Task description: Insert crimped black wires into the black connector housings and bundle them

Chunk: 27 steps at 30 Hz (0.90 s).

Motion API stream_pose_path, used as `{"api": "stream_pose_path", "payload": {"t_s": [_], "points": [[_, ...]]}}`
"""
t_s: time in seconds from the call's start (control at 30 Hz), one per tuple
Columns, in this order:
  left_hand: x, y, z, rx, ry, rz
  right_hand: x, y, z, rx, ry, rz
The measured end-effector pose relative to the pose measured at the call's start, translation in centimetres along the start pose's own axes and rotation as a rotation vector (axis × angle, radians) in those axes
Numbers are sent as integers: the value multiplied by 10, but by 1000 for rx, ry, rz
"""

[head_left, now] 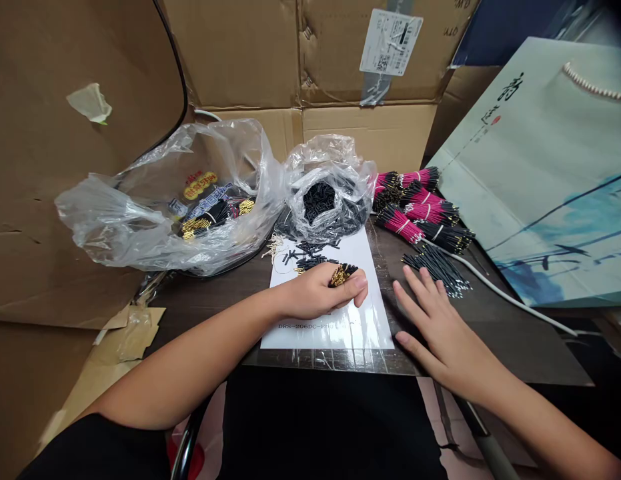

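One small bunch of gold-tipped wires (343,275) is gripped in my left hand (315,293), the fingers (335,283) clenched around it and the gold ends sticking out past them. The hand rests on the near half of a glossy white printed sheet (371,333), with "DRS-206DC" legible below it. My right hand (440,337) lies open to the right of the sheet, palm down on a dark tabletop (495,347), fingers (407,290) spread and holding nothing. Just beyond those fingertips, further right of the sheet, is a loose bunch of black silver-tipped wires (437,270); contact cannot be confirmed. Short black pieces (310,255) lie scattered on the far end of the sheet. Past that end sits a clear plastic bag of black pieces (335,180). Left of the sheet, a larger clear plastic bag (105,220) holds gold-tipped wires (195,227). Far right of the sheet are pink-and-black wire bundles (415,213) bound with white ties, and a white cable (505,297) runs along the tabletop. Cardboard boxes (370,133) stand behind the sheet.
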<state>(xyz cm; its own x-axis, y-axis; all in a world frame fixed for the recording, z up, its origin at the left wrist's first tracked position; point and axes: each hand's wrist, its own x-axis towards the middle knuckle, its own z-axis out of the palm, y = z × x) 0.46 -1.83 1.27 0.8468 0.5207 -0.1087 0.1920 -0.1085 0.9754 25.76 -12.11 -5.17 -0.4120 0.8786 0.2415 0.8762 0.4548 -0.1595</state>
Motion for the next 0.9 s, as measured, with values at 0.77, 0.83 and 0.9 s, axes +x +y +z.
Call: {"api": "stream_pose_path", "payload": {"t_s": [0.77, 0.83, 0.9], "points": [[-1, -2, 1, 482, 180, 210, 43, -2, -21, 168, 224, -324], [-1, -4, 0, 482, 216, 238, 67, -12, -28, 193, 335, -354], [0, -7, -3, 470, 272, 272, 89, -19, -31, 247, 405, -410]]}}
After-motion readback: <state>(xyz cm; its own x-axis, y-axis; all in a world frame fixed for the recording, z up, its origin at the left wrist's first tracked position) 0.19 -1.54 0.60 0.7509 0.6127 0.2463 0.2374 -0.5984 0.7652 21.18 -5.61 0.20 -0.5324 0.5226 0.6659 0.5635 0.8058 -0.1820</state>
